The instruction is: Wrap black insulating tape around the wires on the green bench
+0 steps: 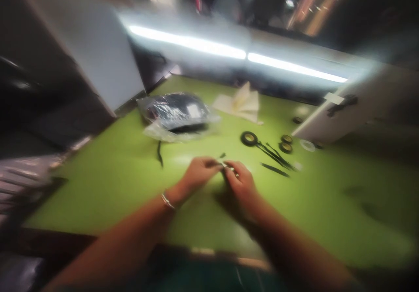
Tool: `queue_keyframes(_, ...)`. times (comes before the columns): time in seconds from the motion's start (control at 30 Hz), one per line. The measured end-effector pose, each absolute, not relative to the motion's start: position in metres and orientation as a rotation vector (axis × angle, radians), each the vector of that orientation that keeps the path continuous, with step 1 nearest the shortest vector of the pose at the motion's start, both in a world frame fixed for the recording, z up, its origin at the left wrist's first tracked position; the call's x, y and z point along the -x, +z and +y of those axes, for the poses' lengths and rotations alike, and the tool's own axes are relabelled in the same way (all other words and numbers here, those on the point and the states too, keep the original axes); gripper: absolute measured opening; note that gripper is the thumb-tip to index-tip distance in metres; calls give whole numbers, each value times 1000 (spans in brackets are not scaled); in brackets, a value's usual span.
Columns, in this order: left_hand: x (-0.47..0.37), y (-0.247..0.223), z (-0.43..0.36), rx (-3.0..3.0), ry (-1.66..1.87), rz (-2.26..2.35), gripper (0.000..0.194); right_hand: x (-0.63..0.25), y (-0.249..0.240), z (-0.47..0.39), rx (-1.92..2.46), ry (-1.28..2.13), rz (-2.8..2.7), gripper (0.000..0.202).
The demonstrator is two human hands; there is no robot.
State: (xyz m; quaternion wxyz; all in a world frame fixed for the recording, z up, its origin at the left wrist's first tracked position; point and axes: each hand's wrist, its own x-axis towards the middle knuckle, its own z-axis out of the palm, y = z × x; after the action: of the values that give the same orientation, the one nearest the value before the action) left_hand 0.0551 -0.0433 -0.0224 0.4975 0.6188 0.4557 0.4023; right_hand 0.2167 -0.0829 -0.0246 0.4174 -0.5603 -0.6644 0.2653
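My left hand (199, 172), with a bracelet at the wrist, is closed in a pinch over the middle of the green table. My right hand (242, 182) meets it there, its fingers curled and also pinching. Between the fingertips sits a small dark piece with a whitish part (223, 156); its dark end pokes out beyond the fingers, and the rest is hidden or blurred. Right of the hands lie a roll of black tape (249, 139), several thin black cables (273, 154) and a flat black strip (275, 170).
A clear plastic bag (178, 111) with dark contents lies at the back left, a short black strip (159, 153) before it. Crumpled pale paper (240, 102) is further back. More tape rolls (286, 146) and a white ring (307, 146) sit by the right-hand panel (330, 117).
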Motion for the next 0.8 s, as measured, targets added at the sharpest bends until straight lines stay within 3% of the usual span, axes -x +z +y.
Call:
queue_keyframes(0.13,-55,-18,-47,-1509,963,1098,21,-221,-13,-79,1386,882,-1615,13)
queue_keyframes(0.3,-52,-13,-47,-1347,927,948,23,-220,-1,-80,1449,1015,-1458,17)
queue_keyframes(0.47,-53,-10,-49,-1119,856,809,36,-220,-2,-77,1480,926,-1283,15)
queue_keyframes(0.8,-61,-24,-52,-1104,1053,950,34,-218,-6,-69,1540,836,-1345,17)
